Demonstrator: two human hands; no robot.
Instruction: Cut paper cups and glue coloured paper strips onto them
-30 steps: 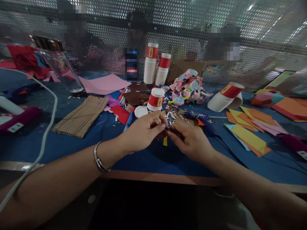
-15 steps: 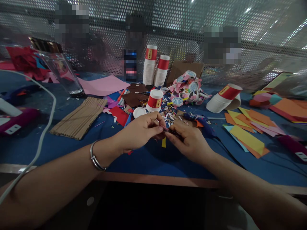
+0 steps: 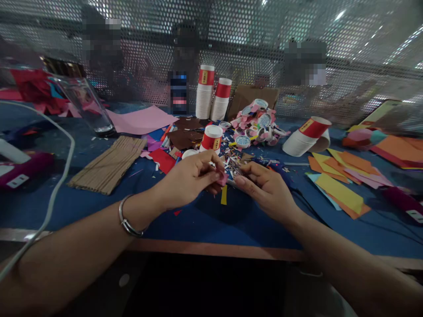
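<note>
Between thumb and fingers, my left hand (image 3: 194,177) pinches a small pink paper piece (image 3: 222,178). My right hand (image 3: 264,185) is closed just to the right of it, its fingertips around something small and greyish that I cannot make out. A narrow gap separates the two hands. Just beneath them a yellow paper strip (image 3: 224,195) lies on the blue table (image 3: 205,224). Behind my left hand stands an upturned red and white paper cup (image 3: 211,140). Paper scraps (image 3: 231,155) are scattered behind both hands.
Two cup stacks (image 3: 204,94) stand behind, beside a heap of pink and white cut pieces (image 3: 257,123). Corrugated cardboard (image 3: 109,165) and a tilted glass (image 3: 87,103) are left; leaning cups (image 3: 306,137) and coloured papers (image 3: 343,189) are right. A white cable (image 3: 68,163) crosses the left side.
My hands have moved slightly apart. The pink piece shows more clearly in my left hand, and a greyish thing now shows at my right fingertips.
</note>
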